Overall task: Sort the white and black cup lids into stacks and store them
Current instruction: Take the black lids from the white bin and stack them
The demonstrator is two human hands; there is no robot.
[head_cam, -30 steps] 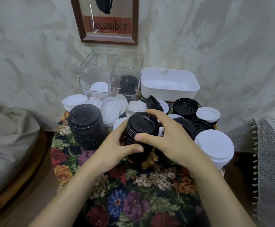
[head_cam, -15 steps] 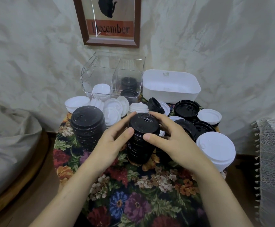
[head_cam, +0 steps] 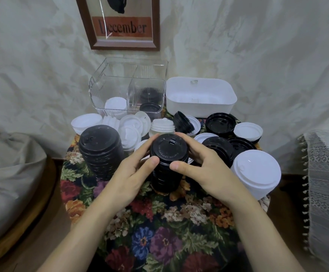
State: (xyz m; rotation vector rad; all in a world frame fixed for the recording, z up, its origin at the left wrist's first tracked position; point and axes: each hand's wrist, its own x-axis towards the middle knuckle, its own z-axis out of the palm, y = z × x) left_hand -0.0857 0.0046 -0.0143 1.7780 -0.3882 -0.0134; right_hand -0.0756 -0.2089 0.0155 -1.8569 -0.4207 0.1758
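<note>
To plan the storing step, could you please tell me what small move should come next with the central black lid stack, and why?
Probably lift the black lid stack straight up: the left hand and right hand grip its top, and black lids lie in the right compartment of the clear bin.

Floral-covered table bears black lid stacks, white lids, clear bin, white tub.

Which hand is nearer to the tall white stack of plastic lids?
Right. The right hand sits just left of the tall white lid stack; the left hand is farther, across the gripped stack of black lids.
</note>
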